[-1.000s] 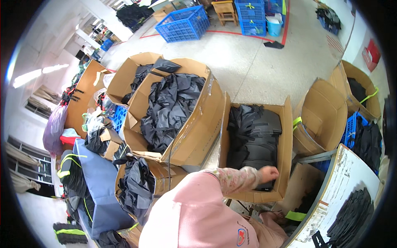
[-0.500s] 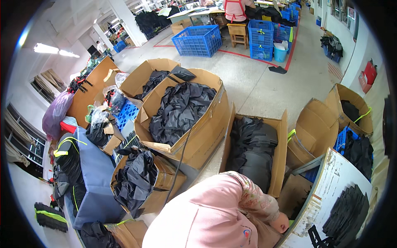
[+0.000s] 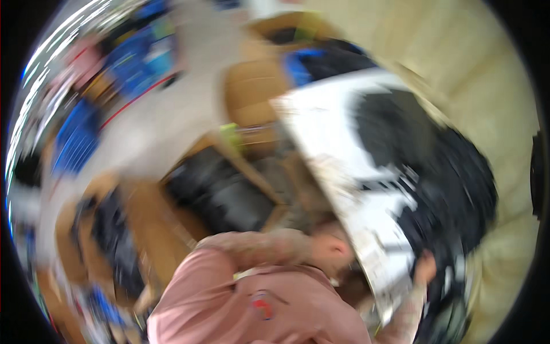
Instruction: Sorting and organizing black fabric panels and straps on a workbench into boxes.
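Observation:
My left hand (image 3: 333, 247) is down beside the left edge of a worn white tabletop (image 3: 321, 137); its fingers are blurred and partly hidden. Over the right side of that table, my right hand (image 3: 425, 268) is at the edge of a large heap of black fabric (image 3: 458, 189). Motion smears its fingers, so I cannot make out whether they grip the cloth. Farther up the tabletop lies a stack of flat dark pieces (image 3: 389, 126). Black strap-like strips (image 3: 381, 184) lie below that stack.
Left of the table stands a cardboard box (image 3: 269, 198) with dark folded pieces (image 3: 223, 189). Beyond it are another carton (image 3: 252, 92) and a blue crate (image 3: 301, 66) with black cloth. Larger cartons (image 3: 163, 209) stand at the left. A pale curtain (image 3: 458, 63) hangs at the right.
My view has swung right, so the table has moved toward the middle and the cartons leftward. My right hand has come into view by the black heap. My left hand stays beside the table edge.

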A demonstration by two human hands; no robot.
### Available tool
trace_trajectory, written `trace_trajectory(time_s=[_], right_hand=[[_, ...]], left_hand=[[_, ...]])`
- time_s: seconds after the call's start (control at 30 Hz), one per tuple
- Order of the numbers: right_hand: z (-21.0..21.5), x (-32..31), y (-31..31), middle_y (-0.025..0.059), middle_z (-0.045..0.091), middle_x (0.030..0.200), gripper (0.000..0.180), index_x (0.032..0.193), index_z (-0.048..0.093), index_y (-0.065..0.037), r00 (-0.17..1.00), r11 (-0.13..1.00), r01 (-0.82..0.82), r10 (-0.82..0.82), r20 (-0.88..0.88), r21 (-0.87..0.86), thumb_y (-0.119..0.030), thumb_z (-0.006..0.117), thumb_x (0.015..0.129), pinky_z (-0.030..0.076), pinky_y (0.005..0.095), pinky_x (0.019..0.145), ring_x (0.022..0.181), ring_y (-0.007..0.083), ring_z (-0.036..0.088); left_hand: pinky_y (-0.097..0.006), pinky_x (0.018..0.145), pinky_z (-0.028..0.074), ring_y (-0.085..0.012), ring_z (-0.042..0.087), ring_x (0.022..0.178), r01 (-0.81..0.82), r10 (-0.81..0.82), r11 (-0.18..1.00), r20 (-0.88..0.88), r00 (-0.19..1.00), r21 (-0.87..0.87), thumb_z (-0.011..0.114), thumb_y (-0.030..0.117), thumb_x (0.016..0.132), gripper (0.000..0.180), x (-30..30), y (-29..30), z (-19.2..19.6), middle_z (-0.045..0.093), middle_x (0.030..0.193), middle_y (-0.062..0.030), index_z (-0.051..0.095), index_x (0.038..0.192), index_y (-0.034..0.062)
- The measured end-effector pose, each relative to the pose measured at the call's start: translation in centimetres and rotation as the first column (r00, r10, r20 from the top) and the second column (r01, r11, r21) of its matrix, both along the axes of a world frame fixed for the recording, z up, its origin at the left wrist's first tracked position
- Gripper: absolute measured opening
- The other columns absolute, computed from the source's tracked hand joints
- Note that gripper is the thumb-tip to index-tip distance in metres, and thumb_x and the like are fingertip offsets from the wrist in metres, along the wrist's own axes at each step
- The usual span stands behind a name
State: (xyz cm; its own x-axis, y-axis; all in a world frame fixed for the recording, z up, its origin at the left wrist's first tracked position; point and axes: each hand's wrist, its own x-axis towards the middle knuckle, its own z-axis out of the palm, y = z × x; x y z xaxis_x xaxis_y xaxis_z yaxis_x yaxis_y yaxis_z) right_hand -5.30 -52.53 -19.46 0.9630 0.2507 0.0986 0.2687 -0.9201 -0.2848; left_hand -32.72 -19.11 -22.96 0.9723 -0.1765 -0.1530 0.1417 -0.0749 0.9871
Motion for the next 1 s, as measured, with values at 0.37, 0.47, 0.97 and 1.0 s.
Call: trace_trajectory(time_s=[0.37,0.47,0.97,1.0], right_hand=[[4.8,-13.6,8.6,0.0079,0.068,0.088,0.010,0.097,0.063,-0.001,0.985,0.606,-0.067,0.165,-0.043,0.792,-0.002,0.060,0.087,0.050,0.0273,0.077,0.082,0.0156,0.064],[6.9,-16.5,8.9,0.0119,0.069,0.092,0.016,0.101,0.063,0.000,0.836,0.598,-0.145,0.500,-0.226,0.788,-0.007,0.062,0.087,0.051,0.0311,0.078,0.085,0.0212,0.066],[10.0,-12.3,3.6,0.0050,0.068,0.085,0.011,0.099,0.065,-0.002,0.994,0.572,0.010,0.082,-0.070,0.820,-0.005,0.064,0.088,0.048,0.0226,0.069,0.075,0.0078,0.059],[11.7,-11.6,3.5,0.0052,0.068,0.088,0.012,0.099,0.065,-0.002,0.998,0.538,-0.044,0.063,0.012,0.842,-0.005,0.063,0.088,0.048,0.0221,0.071,0.078,0.0078,0.060]], left_hand=[[-0.026,0.073,0.049,-0.0113,0.059,0.084,0.071,-0.071,0.934,0.012,0.997,-0.350,0.058,0.019,0.095,0.035,13.2,-5.8,2.6,0.058,0.103,-0.0044,0.048,0.126,0.0077],[-0.025,0.068,0.049,-0.0125,0.057,0.076,-0.018,0.014,0.953,-0.016,1.000,-0.303,0.064,0.016,0.090,0.047,15.9,-6.4,2.9,0.055,0.105,-0.0060,0.041,0.131,0.0101],[-0.027,0.078,0.049,-0.0178,0.060,0.089,-0.273,0.185,0.961,0.630,0.754,0.044,0.058,-0.011,0.081,0.037,16.0,-7.1,8.6,0.062,0.096,-0.0089,0.057,0.115,0.0041],[-0.030,0.077,0.049,-0.0233,0.060,0.090,-0.279,0.115,0.955,0.745,0.657,0.099,0.058,-0.012,0.076,0.037,15.1,-7.3,12.3,0.065,0.091,-0.0093,0.063,0.108,0.0048]])
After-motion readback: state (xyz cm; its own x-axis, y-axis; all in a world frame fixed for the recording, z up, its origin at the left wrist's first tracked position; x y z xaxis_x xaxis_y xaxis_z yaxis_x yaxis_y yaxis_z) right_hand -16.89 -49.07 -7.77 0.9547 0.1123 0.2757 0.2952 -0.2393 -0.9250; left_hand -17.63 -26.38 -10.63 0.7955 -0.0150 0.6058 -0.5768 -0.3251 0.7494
